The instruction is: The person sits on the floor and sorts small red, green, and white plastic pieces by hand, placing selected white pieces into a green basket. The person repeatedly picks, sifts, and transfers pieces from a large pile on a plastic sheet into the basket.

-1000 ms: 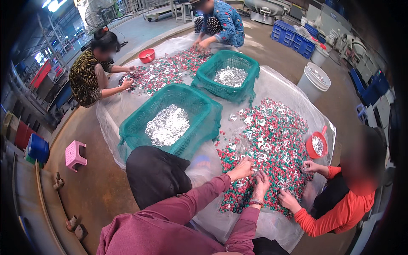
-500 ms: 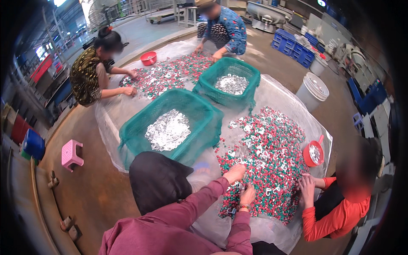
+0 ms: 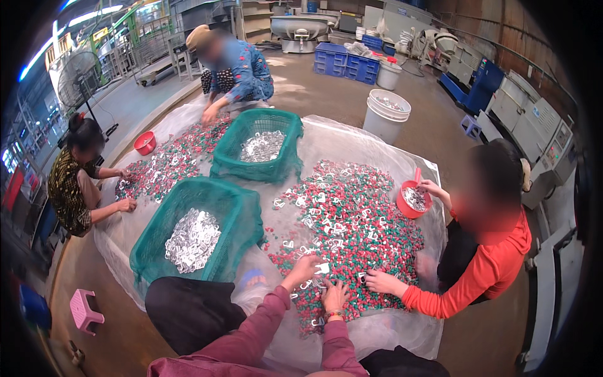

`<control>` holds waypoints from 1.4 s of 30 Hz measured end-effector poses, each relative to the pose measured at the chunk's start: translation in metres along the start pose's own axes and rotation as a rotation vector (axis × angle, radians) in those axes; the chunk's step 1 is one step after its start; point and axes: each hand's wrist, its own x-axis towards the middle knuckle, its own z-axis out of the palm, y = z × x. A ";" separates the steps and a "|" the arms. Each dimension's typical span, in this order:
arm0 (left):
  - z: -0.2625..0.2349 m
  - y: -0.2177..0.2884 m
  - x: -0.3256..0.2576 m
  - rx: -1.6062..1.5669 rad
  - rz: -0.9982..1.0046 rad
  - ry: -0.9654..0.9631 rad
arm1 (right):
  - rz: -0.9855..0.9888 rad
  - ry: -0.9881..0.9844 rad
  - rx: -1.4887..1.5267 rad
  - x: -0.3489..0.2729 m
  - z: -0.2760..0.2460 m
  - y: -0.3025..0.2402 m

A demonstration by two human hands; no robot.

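My left hand hovers low over a pile of small red and green pellets mixed with silvery metal hooks. Its fingers are closed, with a bright silvery hook at the fingertips. Beside it on the right, my right hand wears a beaded bracelet and rests on the pellets, fingers apart; whether it touches a hook is hidden. To the left, a green mesh-lined basket holds a heap of silvery hooks. A second green mesh-lined basket with more hooks stands behind it.
At right, a co-worker in red reaches into the same pile and touches a red scoop of hooks. Two other co-workers sort a farther pile beside a red bowl. Plastic sheeting lies underneath. White buckets and a pink stool stand around.
The view has swung right. My hands stay close together over the pile, my right hand's fingers now more spread. The co-worker in red has moved one hand to the scoop, the other into the pellets.
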 end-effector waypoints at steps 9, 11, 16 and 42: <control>-0.004 0.044 -0.005 -0.918 -0.021 -0.243 | 0.113 0.295 0.633 0.036 -0.001 0.042; -0.003 0.047 -0.009 -0.987 -0.151 -0.102 | 0.131 0.201 0.769 0.044 -0.005 0.049; -0.008 0.012 0.005 -0.665 -0.124 -0.184 | 0.184 0.032 0.926 0.045 -0.013 0.046; -0.023 -0.016 -0.001 -0.384 -0.112 -0.087 | 0.186 -0.243 1.087 0.024 -0.049 0.025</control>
